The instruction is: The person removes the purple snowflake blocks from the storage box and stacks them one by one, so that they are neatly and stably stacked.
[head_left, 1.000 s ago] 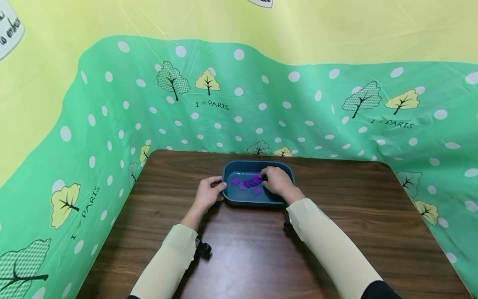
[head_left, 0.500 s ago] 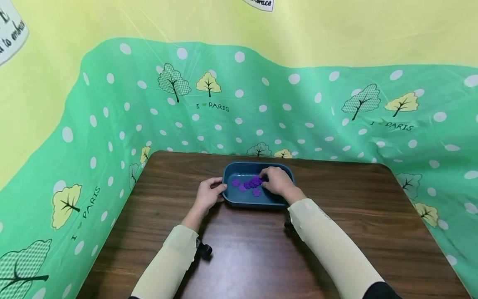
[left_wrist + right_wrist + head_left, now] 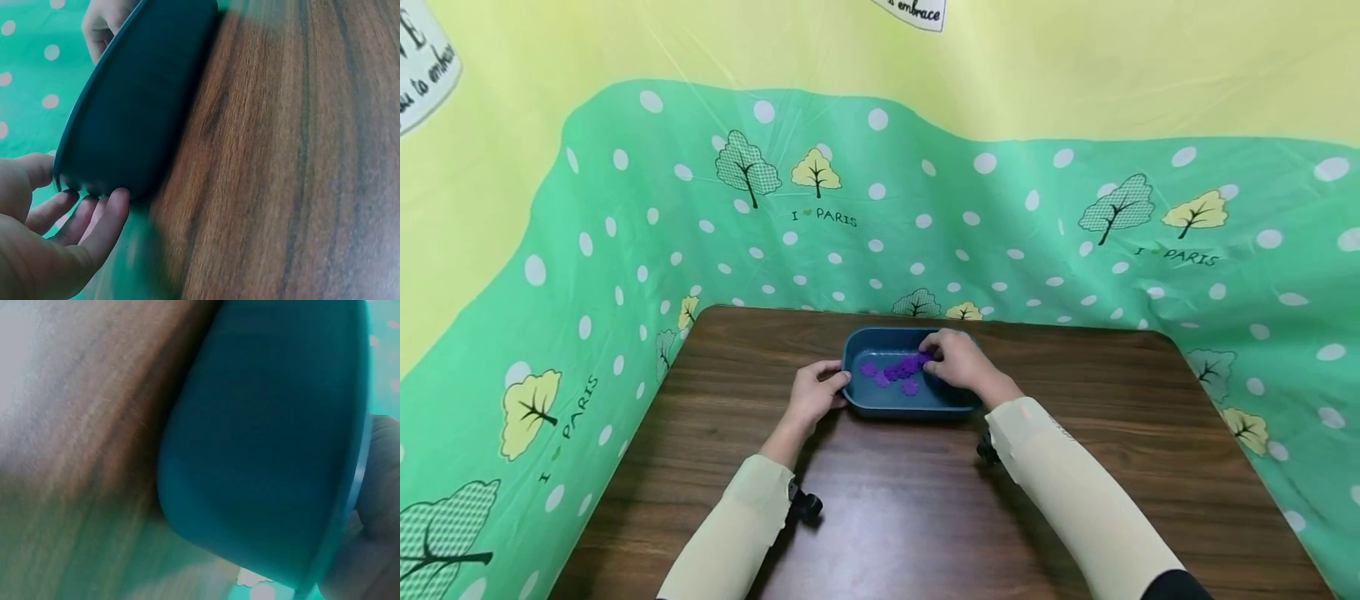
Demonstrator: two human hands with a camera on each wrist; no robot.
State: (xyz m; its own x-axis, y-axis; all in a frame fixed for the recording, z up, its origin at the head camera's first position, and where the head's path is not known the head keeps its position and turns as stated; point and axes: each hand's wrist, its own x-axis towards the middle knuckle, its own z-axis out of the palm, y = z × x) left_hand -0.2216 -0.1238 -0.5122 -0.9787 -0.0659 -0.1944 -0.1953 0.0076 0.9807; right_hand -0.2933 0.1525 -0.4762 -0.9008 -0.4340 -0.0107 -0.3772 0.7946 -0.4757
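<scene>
Dark-blue rounded-rectangular tray [image 3: 910, 412], backdrop behind it: a yellow-and-green cloth [image 3: 970, 192] printed with white spots, trees and lettering is hanging around the far and side edges of the table.
Brown wood-grain table [image 3: 880, 533]: its glossy top is catching a pale reflection between the forearms and is bearing the tray near its far edge.
Cream-coloured sleeves [image 3: 730, 525]: they are covering both of the person's forearms, which are reaching forward from the near side.
Tray position: it is sitting upright between the two hands, its long sides running left to right in the head view.
Left hand [image 3: 812, 392]: it is gripping the tray's left end, thumb lying at the rim, fingertips pressing the outer wall.
Right hand [image 3: 961, 360]: it is reaching over the tray's right end with bent fingers, thumb and fingertips pinching at the pile; how many pieces they are holding, I cannot tell.
Black wrist-worn devices [image 3: 808, 507]: one is jutting from each sleeve.
Purple flower-shaped pieces [image 3: 904, 367]: most are overlapping on the tray floor, while one is lying apart toward the near wall.
</scene>
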